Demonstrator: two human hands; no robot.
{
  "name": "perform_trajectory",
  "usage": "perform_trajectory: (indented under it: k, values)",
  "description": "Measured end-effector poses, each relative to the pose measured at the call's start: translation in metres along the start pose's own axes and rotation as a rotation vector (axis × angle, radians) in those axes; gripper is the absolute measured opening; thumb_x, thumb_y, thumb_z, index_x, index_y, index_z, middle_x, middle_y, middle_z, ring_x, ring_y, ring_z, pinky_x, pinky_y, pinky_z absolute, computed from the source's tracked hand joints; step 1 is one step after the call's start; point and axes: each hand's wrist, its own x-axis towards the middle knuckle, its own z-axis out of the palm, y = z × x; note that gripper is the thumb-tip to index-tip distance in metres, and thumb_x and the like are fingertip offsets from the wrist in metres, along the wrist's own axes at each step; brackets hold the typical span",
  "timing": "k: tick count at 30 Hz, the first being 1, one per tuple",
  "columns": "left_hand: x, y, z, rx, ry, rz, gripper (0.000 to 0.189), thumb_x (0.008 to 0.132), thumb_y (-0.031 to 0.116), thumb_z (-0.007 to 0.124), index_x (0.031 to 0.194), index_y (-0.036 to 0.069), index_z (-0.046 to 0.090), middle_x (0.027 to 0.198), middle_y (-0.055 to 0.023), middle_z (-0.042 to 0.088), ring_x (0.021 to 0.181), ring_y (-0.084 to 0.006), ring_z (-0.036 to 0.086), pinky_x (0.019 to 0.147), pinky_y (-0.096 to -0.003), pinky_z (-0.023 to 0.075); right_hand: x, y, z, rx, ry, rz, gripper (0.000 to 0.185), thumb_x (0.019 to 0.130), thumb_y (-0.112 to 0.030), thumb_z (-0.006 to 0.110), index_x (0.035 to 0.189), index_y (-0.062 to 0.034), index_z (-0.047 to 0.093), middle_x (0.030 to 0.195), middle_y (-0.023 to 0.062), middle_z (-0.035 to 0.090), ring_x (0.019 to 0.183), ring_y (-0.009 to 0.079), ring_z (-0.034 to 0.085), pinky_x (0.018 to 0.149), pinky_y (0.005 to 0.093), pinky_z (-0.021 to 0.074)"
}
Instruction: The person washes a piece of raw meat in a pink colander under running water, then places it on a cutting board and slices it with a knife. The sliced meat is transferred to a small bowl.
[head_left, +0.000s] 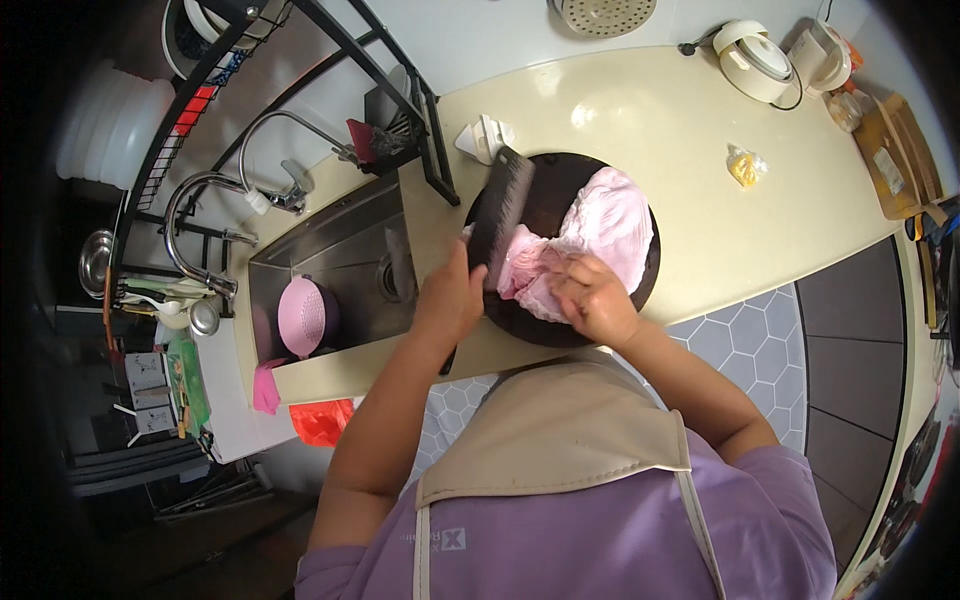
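My left hand is closed around a dark, wide-bladed cleaver, whose blade points away from me over the left part of a round dark chopping board. On the board lies a large, soft, pale pink mass of what looks like raw meat, with a ridged whitish surface and a redder part near the blade. The curled fingers of my right hand grip the near edge of this mass; the fingertips are partly hidden. The blade's lower part is against or just beside the redder part; contact is unclear.
Left of the board is a steel sink holding a pink colander, below a chrome faucet. A black rack stands close behind. A white plastic object touches or nears the board. A small bag with yellow contents lies right.
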Motion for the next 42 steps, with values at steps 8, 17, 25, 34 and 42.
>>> perform_trajectory:
  k: [8,17,25,34,42]
  values:
    - [-0.052,-0.003,-0.001,0.097,-0.154,-0.112,0.030,0.090,0.020,0.053,0.109,0.000,0.041,0.070,-0.0273,0.060,0.068,-0.0477,0.058,0.061,-0.0546,0.0450,0.000,-0.009,0.019,0.066,-0.140,-0.097,0.021,0.067,-0.002,0.070,0.088,-0.0021,0.066,0.094,0.0095,0.063,0.090,0.0280,0.058,0.080,0.0380,0.0489]
    - [-0.068,0.018,-0.006,0.066,-0.277,-0.123,0.026,0.091,0.019,0.052,0.103,0.000,0.040,0.069,-0.0270,0.060,0.066,-0.0460,0.059,0.060,-0.0546,0.0452,0.009,0.004,0.020,0.059,-0.068,0.000,0.014,0.071,-0.002,0.067,0.085,-0.0005,0.066,0.094,0.0124,0.063,0.089,0.0303,0.059,0.081,0.0376,0.0486]
    - [-0.053,0.027,0.005,0.098,-0.394,-0.186,0.026,0.090,0.015,0.052,0.105,-0.001,0.039,0.075,-0.0287,0.060,0.070,-0.0476,0.059,0.061,-0.0562,0.0442,0.008,0.018,0.037,-0.063,-0.057,0.072,0.021,0.071,-0.002,0.066,0.091,0.0017,0.065,0.098,0.0134,0.063,0.094,0.0309,0.058,0.086,0.0370,0.0480]
    - [0.025,0.040,0.043,-0.018,-0.244,-0.075,0.024,0.081,0.005,0.050,0.101,-0.003,0.039,0.080,-0.0283,0.062,0.078,-0.0458,0.061,0.070,-0.0533,0.0477,0.010,0.018,0.037,-0.001,-0.031,0.109,0.017,0.073,-0.005,0.064,0.088,0.0003,0.065,0.096,0.0131,0.063,0.095,0.0295,0.058,0.088,0.0371,0.0470]
    - [-0.054,0.024,0.016,0.062,-0.355,-0.182,0.027,0.089,0.015,0.051,0.105,-0.002,0.036,0.075,-0.0267,0.061,0.072,-0.0472,0.060,0.065,-0.0546,0.0460,0.007,0.018,0.026,0.033,-0.084,0.065,0.015,0.070,-0.002,0.065,0.085,-0.0012,0.065,0.093,0.0117,0.064,0.093,0.0288,0.059,0.086,0.0373,0.0476]
